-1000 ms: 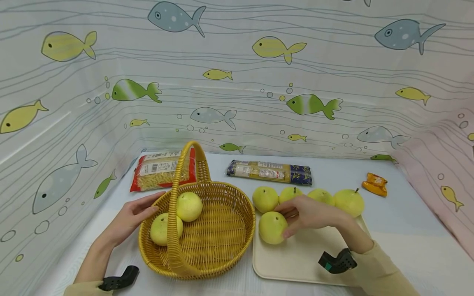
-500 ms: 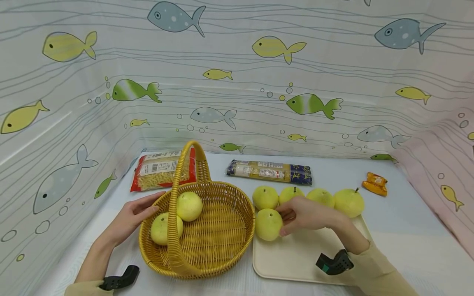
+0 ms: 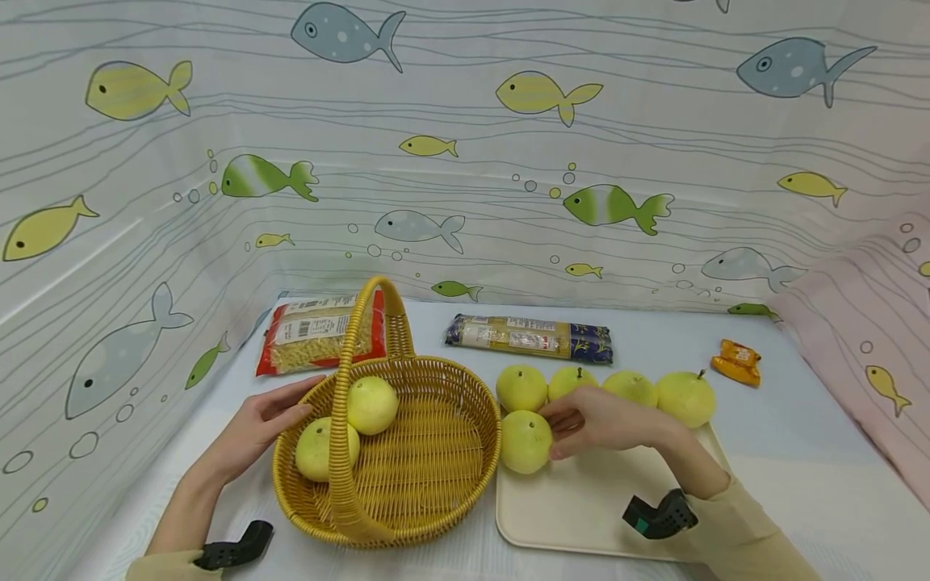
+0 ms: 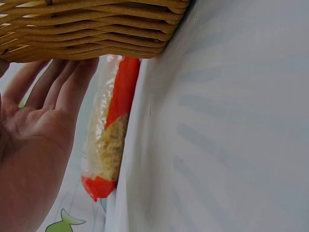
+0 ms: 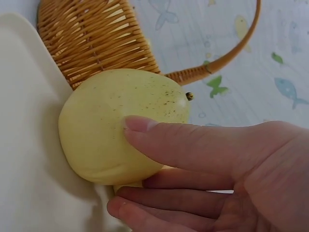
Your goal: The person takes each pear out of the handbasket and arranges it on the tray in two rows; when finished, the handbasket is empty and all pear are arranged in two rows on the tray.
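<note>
My right hand (image 3: 606, 420) holds a round yellow pear (image 3: 526, 442) at the left end of the cream tray (image 3: 581, 524). In the right wrist view the thumb lies on the side of the pear (image 5: 111, 130), its fingers bent behind it. My left hand (image 3: 250, 432) rests against the left side of the wicker basket (image 3: 421, 484). Its straight fingers touch the outer wall of the basket (image 4: 106, 34) in the left wrist view. Inside the basket sit two pears, one at the back (image 3: 372, 405) and one partly behind the handle.
Several more pears (image 3: 686, 398) stand in a row along the tray's back edge. Behind the basket lies a red pasta bag (image 3: 308, 339). A long noodle packet (image 3: 529, 337) lies at the back middle, a small orange packet (image 3: 736, 362) at the back right.
The pear under my right hand has shifted slightly left and back, close to the tray's left edge, and the right hand moved slightly with it. My left hand and the basket have stayed put.
</note>
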Motion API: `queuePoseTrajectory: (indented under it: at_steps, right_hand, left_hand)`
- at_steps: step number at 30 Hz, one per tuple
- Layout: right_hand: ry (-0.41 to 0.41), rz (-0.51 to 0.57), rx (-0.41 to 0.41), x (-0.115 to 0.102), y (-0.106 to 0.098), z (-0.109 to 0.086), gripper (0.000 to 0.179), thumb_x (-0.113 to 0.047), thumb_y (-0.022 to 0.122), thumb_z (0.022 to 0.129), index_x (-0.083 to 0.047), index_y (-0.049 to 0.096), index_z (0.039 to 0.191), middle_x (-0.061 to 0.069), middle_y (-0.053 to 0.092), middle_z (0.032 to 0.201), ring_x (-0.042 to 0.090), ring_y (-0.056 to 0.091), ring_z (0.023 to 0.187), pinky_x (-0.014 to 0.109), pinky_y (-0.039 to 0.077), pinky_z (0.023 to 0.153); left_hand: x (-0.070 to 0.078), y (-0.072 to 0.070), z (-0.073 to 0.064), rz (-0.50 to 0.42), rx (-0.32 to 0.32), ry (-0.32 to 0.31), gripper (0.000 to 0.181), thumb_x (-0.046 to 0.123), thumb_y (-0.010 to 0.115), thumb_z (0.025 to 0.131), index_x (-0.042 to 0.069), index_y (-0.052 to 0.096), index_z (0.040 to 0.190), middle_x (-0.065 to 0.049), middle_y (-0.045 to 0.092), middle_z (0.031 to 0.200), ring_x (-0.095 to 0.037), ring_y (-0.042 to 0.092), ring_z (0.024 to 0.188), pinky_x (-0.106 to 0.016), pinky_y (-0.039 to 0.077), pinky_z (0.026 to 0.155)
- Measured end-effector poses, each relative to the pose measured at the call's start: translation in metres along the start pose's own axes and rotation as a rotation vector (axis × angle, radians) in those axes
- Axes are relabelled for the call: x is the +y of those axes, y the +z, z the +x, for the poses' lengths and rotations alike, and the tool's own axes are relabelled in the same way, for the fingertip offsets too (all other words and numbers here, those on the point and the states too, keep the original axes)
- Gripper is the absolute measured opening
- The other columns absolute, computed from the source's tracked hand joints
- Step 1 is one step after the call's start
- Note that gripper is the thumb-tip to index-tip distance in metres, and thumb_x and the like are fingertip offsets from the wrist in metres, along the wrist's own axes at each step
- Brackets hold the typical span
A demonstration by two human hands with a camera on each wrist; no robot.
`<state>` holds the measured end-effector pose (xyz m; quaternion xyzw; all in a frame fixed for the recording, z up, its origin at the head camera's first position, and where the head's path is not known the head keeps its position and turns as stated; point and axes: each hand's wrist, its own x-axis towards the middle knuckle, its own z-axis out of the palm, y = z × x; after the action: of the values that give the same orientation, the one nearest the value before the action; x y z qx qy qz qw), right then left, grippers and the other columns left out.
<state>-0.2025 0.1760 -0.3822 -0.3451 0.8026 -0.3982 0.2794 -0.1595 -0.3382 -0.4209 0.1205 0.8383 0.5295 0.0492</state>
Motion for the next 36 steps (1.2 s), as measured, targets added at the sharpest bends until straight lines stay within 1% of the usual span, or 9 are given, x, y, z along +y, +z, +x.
queuePoseTrajectory:
  at_steps: [3, 7, 13, 18, 22, 25, 27, 32, 36]
  right_hand:
    - [-0.011, 0.001, 0.003, -0.001, -0.002, -0.001, 0.049, -0.020, 0.078, 0.088, -0.001, 0.063, 0.131, 0.010, 0.069, 0.124, 0.023, 0.068, 0.111, 0.026, 0.055, 0.090]
    - [-0.027, -0.017, 0.019, -0.002, -0.005, -0.004, 0.049, -0.022, 0.078, 0.088, -0.002, 0.064, 0.131, 0.011, 0.069, 0.126, 0.024, 0.067, 0.113, 0.026, 0.055, 0.091]
    - [-0.037, -0.009, 0.042, -0.002, -0.009, -0.009, 0.051, -0.019, 0.079, 0.087, -0.001, 0.063, 0.132, 0.013, 0.067, 0.128, 0.032, 0.064, 0.118, 0.028, 0.055, 0.093]
    - [-0.062, 0.021, 0.067, -0.005, -0.012, -0.010, 0.050, -0.015, 0.079, 0.086, 0.001, 0.064, 0.131, 0.015, 0.067, 0.127, 0.037, 0.063, 0.118, 0.032, 0.056, 0.093]
    - [-0.088, 0.040, 0.100, -0.005, -0.013, -0.010, 0.050, -0.012, 0.080, 0.086, 0.003, 0.063, 0.130, 0.017, 0.067, 0.126, 0.041, 0.062, 0.118, 0.037, 0.054, 0.096]
    - [-0.103, 0.042, 0.136, -0.004, -0.014, -0.009, 0.049, -0.012, 0.079, 0.086, 0.003, 0.063, 0.129, 0.019, 0.066, 0.127, 0.040, 0.062, 0.118, 0.038, 0.053, 0.097]
    - [-0.104, 0.039, 0.160, -0.004, -0.015, -0.009, 0.048, -0.014, 0.079, 0.086, 0.002, 0.064, 0.130, 0.018, 0.066, 0.128, 0.037, 0.063, 0.119, 0.035, 0.053, 0.097]
    - [-0.098, 0.072, 0.203, -0.006, -0.017, -0.009, 0.050, -0.019, 0.079, 0.087, -0.002, 0.064, 0.131, 0.017, 0.065, 0.129, 0.031, 0.063, 0.121, 0.031, 0.052, 0.098]
    - [-0.105, 0.081, 0.245, -0.009, -0.016, -0.008, 0.050, -0.020, 0.079, 0.087, -0.004, 0.063, 0.131, 0.015, 0.065, 0.130, 0.031, 0.064, 0.120, 0.029, 0.052, 0.099]
  left_hand:
    - [0.000, 0.000, 0.000, 0.002, -0.001, 0.003, 0.048, 0.019, 0.053, 0.105, 0.009, 0.046, 0.151, 0.013, 0.055, 0.142, 0.007, 0.054, 0.122, -0.013, 0.047, 0.095]
    - [0.001, 0.000, 0.000, 0.003, 0.001, 0.001, 0.048, 0.020, 0.054, 0.105, 0.008, 0.046, 0.151, 0.013, 0.055, 0.142, 0.008, 0.054, 0.122, -0.013, 0.046, 0.095]
    - [0.000, 0.000, 0.000, 0.020, 0.003, -0.015, 0.048, 0.022, 0.054, 0.105, 0.009, 0.046, 0.150, 0.008, 0.054, 0.145, 0.010, 0.052, 0.122, -0.012, 0.045, 0.095]
    - [0.000, 0.000, 0.000, 0.018, -0.003, -0.012, 0.048, 0.021, 0.053, 0.105, 0.009, 0.046, 0.151, 0.009, 0.054, 0.145, 0.009, 0.052, 0.122, -0.013, 0.046, 0.095]
    - [0.001, -0.002, -0.001, 0.024, -0.005, -0.006, 0.047, 0.021, 0.053, 0.105, 0.009, 0.046, 0.151, 0.010, 0.054, 0.145, 0.009, 0.053, 0.122, -0.013, 0.046, 0.094]
    - [0.001, -0.003, -0.002, 0.028, -0.006, -0.006, 0.047, 0.021, 0.052, 0.105, 0.009, 0.045, 0.151, 0.009, 0.054, 0.145, 0.009, 0.053, 0.122, -0.014, 0.047, 0.094]
    - [0.001, -0.003, -0.003, 0.030, -0.006, -0.007, 0.047, 0.021, 0.052, 0.105, 0.009, 0.046, 0.151, 0.008, 0.054, 0.145, 0.009, 0.053, 0.122, -0.014, 0.047, 0.094]
    - [0.002, -0.004, -0.003, 0.039, -0.006, -0.006, 0.046, 0.021, 0.051, 0.106, 0.009, 0.046, 0.150, 0.006, 0.054, 0.145, 0.009, 0.052, 0.122, -0.013, 0.046, 0.094]
    - [0.003, -0.004, -0.002, 0.055, -0.007, -0.006, 0.046, 0.024, 0.049, 0.107, 0.011, 0.046, 0.150, 0.003, 0.053, 0.147, 0.011, 0.049, 0.124, -0.012, 0.045, 0.095]
